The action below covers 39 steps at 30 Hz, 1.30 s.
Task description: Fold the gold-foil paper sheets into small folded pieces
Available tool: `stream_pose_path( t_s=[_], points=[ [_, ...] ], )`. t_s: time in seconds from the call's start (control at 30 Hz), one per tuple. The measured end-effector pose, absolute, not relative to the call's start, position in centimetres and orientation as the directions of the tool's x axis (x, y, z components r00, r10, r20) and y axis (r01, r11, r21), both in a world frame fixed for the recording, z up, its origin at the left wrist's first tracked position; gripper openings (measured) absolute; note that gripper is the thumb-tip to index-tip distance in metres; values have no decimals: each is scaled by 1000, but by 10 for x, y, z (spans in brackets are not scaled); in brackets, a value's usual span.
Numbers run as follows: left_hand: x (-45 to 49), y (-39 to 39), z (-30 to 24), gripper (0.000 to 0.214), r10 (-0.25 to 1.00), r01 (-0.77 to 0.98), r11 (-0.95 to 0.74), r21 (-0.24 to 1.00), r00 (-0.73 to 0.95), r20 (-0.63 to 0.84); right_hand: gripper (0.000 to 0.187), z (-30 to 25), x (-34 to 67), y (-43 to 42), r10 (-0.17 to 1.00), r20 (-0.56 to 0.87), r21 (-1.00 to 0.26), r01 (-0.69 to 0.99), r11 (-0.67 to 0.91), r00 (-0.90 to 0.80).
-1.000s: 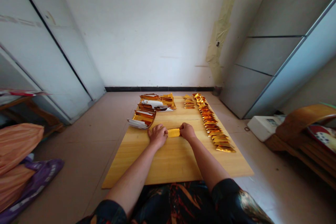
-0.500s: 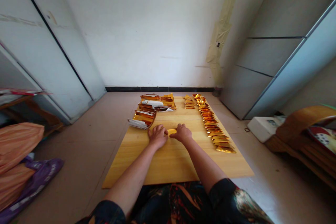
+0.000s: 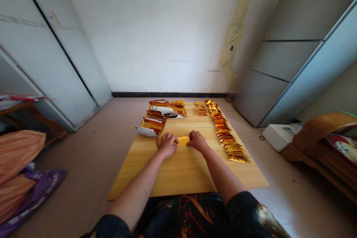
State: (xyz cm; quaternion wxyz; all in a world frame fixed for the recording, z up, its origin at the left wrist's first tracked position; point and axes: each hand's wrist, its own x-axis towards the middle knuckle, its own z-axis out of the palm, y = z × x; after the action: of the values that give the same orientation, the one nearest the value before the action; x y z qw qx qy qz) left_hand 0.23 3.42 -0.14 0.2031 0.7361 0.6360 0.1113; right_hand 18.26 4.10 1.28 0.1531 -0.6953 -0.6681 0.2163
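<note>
A piece of gold foil paper (image 3: 183, 141), looking like a narrow strip, lies on the wooden board between my hands. My left hand (image 3: 167, 145) rests over its left end, fingers curled down on it. At the right end, my right hand (image 3: 197, 141) grips the strip between thumb and fingers. Just beyond my left hand is a curled stack of gold foil sheets (image 3: 153, 122) with white papers (image 3: 146, 131) beside it. My fingers hide both ends of the strip.
Folded gold foil pieces (image 3: 223, 130) run in an overlapping row along the board's right side, with a short row (image 3: 200, 109) near the far edge. More foil stacks (image 3: 178, 107) lie at the far left. The wooden board (image 3: 178, 178) sits low before me.
My right hand has shifted slightly right along the foil strip, so more gold shows between my hands. My left hand has stayed nearly in place.
</note>
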Motion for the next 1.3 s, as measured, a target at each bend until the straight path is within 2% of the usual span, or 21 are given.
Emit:
stream_pose_path(
  t_s=[0.1, 0.17, 0.3, 0.5, 0.77, 0.93, 1.13, 1.3],
  points=[
    [3, 32, -3, 20, 985, 893, -117, 435, 161, -65, 55, 7, 189, 40, 999, -33, -574, 818, -34, 18],
    [3, 30, -3, 23, 988, 892, -129, 433, 155, -25, 56, 6, 189, 38, 1000, -6, -578, 816, -13, 11],
    [4, 25, -3, 22, 986, 888, -166, 430, 154, 63, 47, 5, 188, 37, 1000, 17, -588, 809, 21, -13],
    [7, 19, -3, 13, 975, 884, -197, 423, 133, 176, 20, -1, 191, 37, 993, 119, -594, 800, 80, -10],
    [2, 20, -11, 13, 943, 859, -285, 426, 170, 287, 16, 5, 193, 31, 983, 183, -648, 756, 99, 28],
    [1, 23, -15, 14, 941, 857, -290, 427, 174, 289, 13, 14, 196, 28, 984, 180, -622, 775, 113, 2],
    [2, 20, -12, 16, 945, 871, -291, 396, 195, 264, 11, 16, 197, 21, 984, 175, -522, 844, 126, -38],
    [3, 18, -8, 10, 940, 871, -302, 387, 204, 274, 11, 13, 199, 21, 991, 117, -494, 863, 112, -61]
  ],
)
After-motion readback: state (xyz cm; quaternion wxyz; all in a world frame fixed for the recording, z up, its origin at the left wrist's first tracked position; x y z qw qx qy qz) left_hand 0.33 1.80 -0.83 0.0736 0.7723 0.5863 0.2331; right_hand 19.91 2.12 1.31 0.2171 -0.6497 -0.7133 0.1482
